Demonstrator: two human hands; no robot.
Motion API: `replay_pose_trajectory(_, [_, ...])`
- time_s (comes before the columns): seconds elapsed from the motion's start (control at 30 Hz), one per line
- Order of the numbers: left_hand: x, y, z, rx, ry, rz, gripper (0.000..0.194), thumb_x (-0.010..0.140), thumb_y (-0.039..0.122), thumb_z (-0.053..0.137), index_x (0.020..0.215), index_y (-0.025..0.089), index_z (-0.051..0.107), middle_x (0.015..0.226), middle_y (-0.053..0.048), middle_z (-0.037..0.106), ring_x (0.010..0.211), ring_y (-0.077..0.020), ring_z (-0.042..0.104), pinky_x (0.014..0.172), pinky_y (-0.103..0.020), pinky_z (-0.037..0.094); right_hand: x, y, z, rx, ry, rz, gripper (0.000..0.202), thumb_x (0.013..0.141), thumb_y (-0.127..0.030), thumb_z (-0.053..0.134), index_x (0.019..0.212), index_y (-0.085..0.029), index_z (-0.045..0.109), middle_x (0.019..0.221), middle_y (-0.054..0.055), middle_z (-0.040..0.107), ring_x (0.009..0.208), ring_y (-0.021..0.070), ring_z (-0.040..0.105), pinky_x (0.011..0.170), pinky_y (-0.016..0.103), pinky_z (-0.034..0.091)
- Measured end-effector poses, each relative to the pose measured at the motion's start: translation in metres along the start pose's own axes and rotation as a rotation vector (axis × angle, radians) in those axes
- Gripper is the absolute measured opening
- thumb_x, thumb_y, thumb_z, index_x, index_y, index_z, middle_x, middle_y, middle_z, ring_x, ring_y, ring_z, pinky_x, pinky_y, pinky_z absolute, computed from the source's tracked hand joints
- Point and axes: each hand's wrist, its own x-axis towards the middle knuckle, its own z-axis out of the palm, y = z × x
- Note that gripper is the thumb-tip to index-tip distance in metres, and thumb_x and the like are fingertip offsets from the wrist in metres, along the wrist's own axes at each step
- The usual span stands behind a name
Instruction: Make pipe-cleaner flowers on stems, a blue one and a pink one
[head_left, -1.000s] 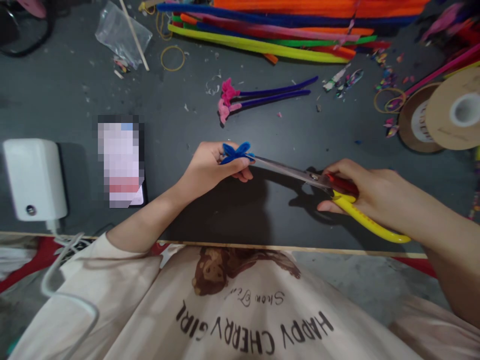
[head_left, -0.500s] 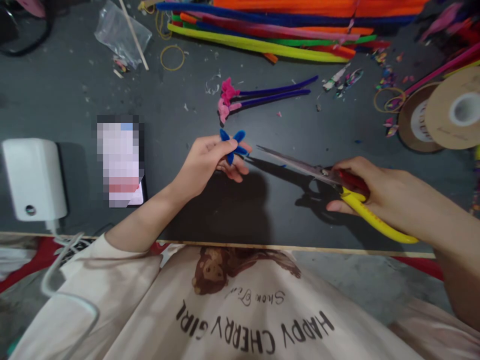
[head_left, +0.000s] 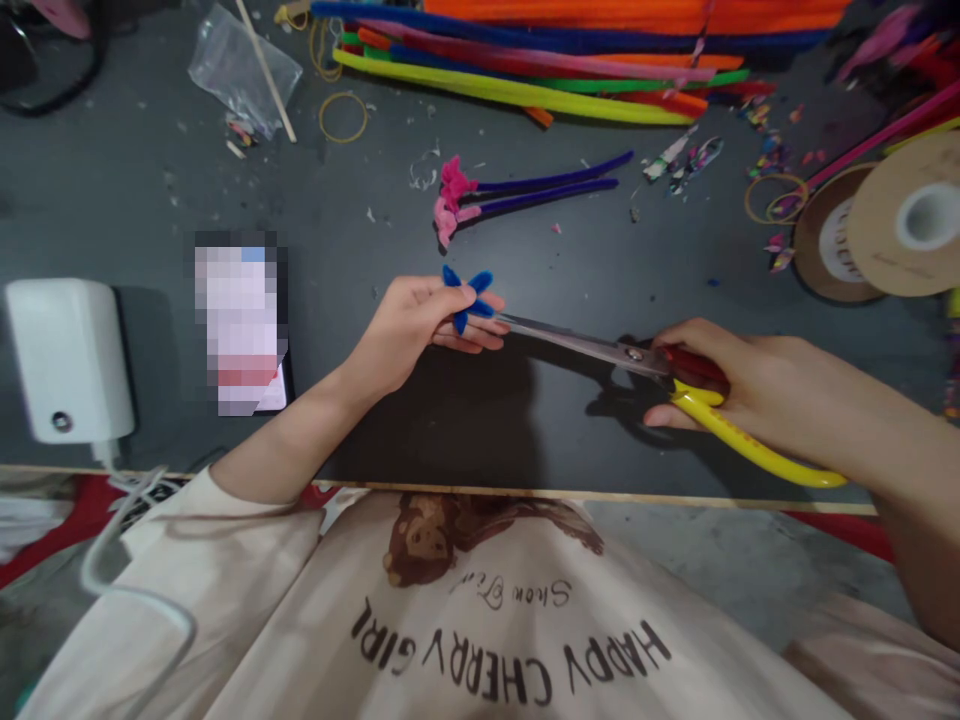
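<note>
Between thumb and fingers, my left hand (head_left: 420,320) pinches a blue pipe-cleaner flower (head_left: 463,303) with several pointed petals. My right hand (head_left: 739,375) is wrapped round the red and yellow handles of a pair of scissors (head_left: 592,345). The blades point left, and their tips reach the blue petal nearest my left fingertips; I cannot tell whether they touch it. Beyond my left hand lie two pipe-cleaner flowers (head_left: 452,200), one dark pink and one light pink, on purple stems.
Bundled colourful pipe cleaners (head_left: 525,85) lie along the far side. Ribbon spools (head_left: 874,225) stand at the right. A phone (head_left: 240,320) and a white power bank (head_left: 67,360) with a cable lie left. A plastic bag (head_left: 240,70), rubber bands (head_left: 343,117) and scraps are scattered about.
The scissor blades have closed together and their tips have moved slightly left and down, up to the blue flower. My left fingers have straightened a little beneath it.
</note>
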Motion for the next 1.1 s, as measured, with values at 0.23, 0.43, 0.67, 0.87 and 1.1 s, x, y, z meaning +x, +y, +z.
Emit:
replay_pose_trajectory(0.23, [-0.0010,0.0001,-0.0021,0.037,-0.055,-0.024,0.021,0.082,0.029,0.058,0.082,0.012,0.070,0.066,0.000,0.072,0.061,-0.0129,0.073,0.061,-0.021,0.059,0.0044,-0.0060,-0.0029,0.014,-0.021,-0.026,0.092,0.063,-0.098,0.010,0.098,-0.023,0.052,0.062,0.004,0.063,0.048,0.0215,0.058,0.045,0.030,0.039])
replay_pose_trajectory(0.43, [-0.0008,0.0002,-0.0030,0.060,-0.076,-0.035,0.023,0.083,0.030,0.058,0.085,0.012,0.072,0.069,-0.001,0.074,0.065,-0.0129,0.074,0.064,-0.021,0.059,0.0067,-0.0046,-0.0024,-0.005,0.018,-0.079,0.091,0.067,-0.095,0.010,0.097,-0.022,0.054,0.060,0.004,0.063,0.046,0.0213,0.057,0.045,0.029,0.037])
replay_pose_trajectory(0.67, [-0.0006,-0.0010,-0.0035,0.084,-0.065,-0.029,0.025,0.085,0.032,0.057,0.086,0.012,0.072,0.071,-0.002,0.074,0.066,-0.0137,0.074,0.066,-0.023,0.060,0.0065,-0.0020,0.0005,-0.019,0.065,-0.155,0.083,0.073,-0.091,0.016,0.095,-0.022,0.056,0.053,0.000,0.056,0.040,0.0172,0.050,0.042,0.025,0.034])
replay_pose_trajectory(0.87, [-0.0001,-0.0016,-0.0027,0.064,-0.064,-0.035,0.024,0.084,0.031,0.057,0.083,0.013,0.072,0.071,-0.003,0.074,0.063,-0.0136,0.073,0.063,-0.023,0.060,0.0074,-0.0012,0.0029,-0.120,0.085,-0.190,0.081,0.079,-0.086,0.013,0.096,-0.020,0.056,0.064,0.006,0.064,0.045,0.0218,0.058,0.044,0.028,0.035])
replay_pose_trajectory(1.1, [-0.0002,-0.0007,-0.0025,0.060,-0.041,-0.023,0.025,0.081,0.032,0.058,0.082,0.012,0.074,0.069,-0.003,0.073,0.064,-0.0148,0.073,0.064,-0.024,0.060,0.0025,-0.0021,0.0031,-0.197,0.064,-0.154,0.081,0.077,-0.088,0.015,0.105,-0.022,0.053,0.085,0.011,0.071,0.055,0.0313,0.067,0.045,0.032,0.039])
